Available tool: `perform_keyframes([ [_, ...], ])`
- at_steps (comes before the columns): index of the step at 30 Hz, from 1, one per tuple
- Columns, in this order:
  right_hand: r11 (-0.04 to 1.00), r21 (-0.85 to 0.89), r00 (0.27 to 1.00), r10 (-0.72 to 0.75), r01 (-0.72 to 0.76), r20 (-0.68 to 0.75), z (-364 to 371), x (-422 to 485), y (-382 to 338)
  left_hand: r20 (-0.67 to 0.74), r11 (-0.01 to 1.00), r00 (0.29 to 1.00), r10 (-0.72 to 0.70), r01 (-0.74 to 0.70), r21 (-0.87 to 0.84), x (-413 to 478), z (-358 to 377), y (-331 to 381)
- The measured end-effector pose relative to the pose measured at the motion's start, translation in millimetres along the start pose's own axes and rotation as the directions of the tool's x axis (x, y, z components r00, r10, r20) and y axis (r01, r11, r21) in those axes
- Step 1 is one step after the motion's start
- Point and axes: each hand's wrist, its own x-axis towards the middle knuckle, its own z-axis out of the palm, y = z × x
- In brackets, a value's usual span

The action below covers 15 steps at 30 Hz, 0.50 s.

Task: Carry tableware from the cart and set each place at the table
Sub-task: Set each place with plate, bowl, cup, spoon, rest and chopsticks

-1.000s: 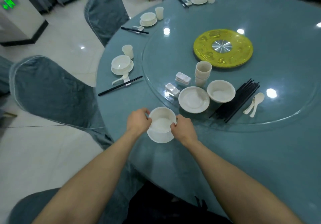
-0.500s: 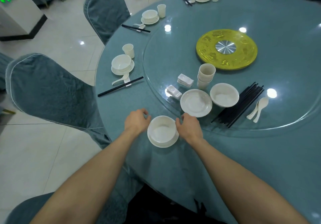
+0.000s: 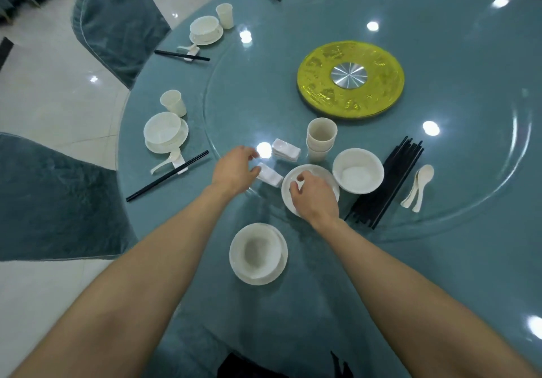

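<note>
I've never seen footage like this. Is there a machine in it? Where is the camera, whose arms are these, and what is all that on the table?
There is no machine here. A person wears a wide-angle camera on the head, so the single picture looks down along their own bare arms. The left hand reaches to some small white rests. The right hand is over a white plate. It is not clear whether either hand has a grip.

Nearest the person, a bowl on a saucer stands on the blue-clothed round table. The supplies wait on the glass turntable: stacked cups, a spare bowl, black chopsticks, white spoons and a yellow disc in the middle. To the left is a finished place with bowl, cup, spoon and chopsticks.
</note>
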Motion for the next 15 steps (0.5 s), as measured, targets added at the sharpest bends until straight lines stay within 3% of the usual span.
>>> perform_keyframes([
  [8,1.0,-0.002,1.0,0.01,-0.01,-0.011,3,10,12,0.102,0.95,0.963,0.251,-0.265,0.166,75,11,39],
  [15,1.0,0.008,1.0,0.007,-0.007,-0.016,7,10,18,0.187,0.896,0.93,0.317,-0.358,0.261,92,21,46],
])
